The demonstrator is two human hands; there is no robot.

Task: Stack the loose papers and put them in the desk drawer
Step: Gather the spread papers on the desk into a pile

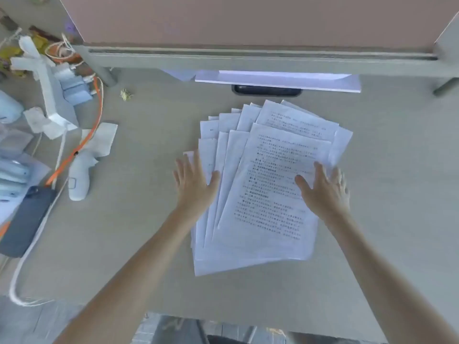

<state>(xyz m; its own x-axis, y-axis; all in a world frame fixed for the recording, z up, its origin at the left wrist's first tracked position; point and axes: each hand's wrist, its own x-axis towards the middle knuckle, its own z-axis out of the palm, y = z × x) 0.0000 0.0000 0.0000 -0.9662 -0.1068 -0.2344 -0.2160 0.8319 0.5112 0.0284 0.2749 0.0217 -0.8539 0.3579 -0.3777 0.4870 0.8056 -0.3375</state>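
Several printed white papers (263, 184) lie fanned out and overlapping on the beige desk (139, 219), in front of me. My left hand (195, 183) rests flat on the left edge of the fan, fingers spread. At the right edge of the top sheet, my right hand (325, 189) lies with fingers apart, their tips over the paper's border. Neither hand grips a sheet. No drawer is visible.
A shelf rail (248, 58) spans the back, with white sheets (278, 80) and a dark slot (265, 90) beneath it. At the left lie a dark phone (24, 219), a white handheld device (79, 177), orange and white cables (82, 142) and clutter.
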